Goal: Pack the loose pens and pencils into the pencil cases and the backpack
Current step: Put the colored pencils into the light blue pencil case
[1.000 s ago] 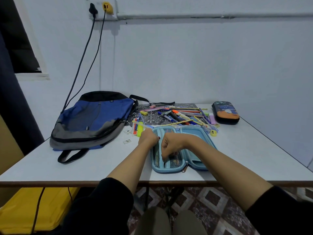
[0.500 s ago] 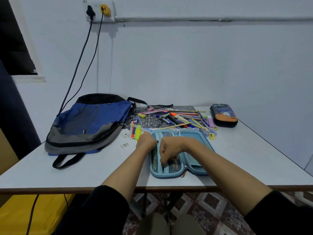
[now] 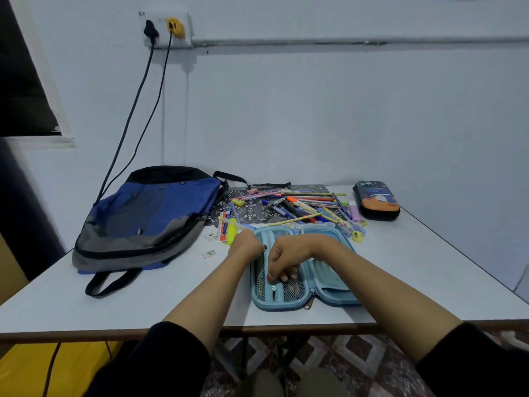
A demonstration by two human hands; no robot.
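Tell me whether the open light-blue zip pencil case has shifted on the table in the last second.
No. The light-blue pencil case keeps its gap to the white table's front edge; only the camera view shifted.

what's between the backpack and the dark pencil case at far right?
Head view: loose pens and pencils heaped on a patterned mat.

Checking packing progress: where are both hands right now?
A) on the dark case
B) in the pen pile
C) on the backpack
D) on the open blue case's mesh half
D: the left hand and right hand are both at the mesh half of the open blue case; neither touches the backpack or the dark case.
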